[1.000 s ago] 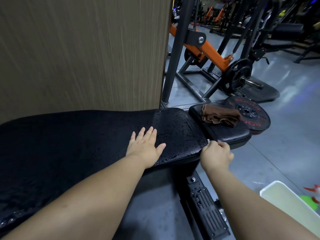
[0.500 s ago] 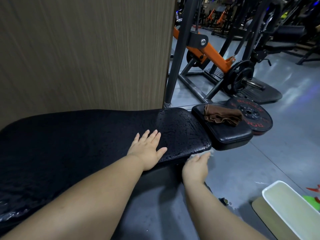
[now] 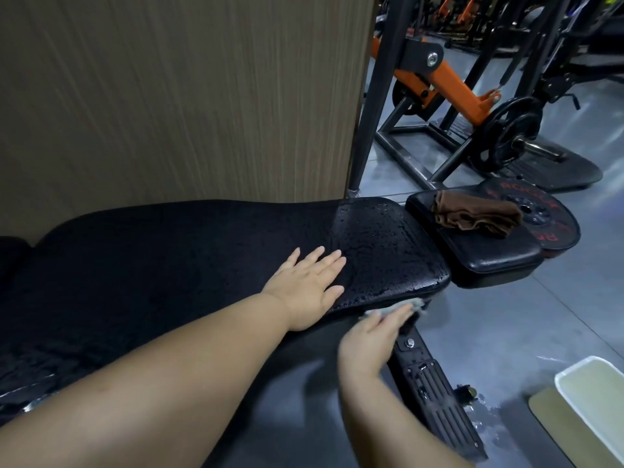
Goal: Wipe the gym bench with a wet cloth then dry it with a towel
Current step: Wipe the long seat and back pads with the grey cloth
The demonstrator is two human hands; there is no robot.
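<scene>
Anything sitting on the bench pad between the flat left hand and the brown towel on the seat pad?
Nothing visible. From the left hand, only wet bench pad and the gap before the seat pad separate it from the brown towel.

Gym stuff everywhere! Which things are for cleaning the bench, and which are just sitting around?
For the job:
bench pad, wet with droplets
pale cloth under the right hand
left hand, flat on the pad
brown towel on the small seat pad
white tub

Just lying about:
red-lettered weight plate
orange machine
</scene>
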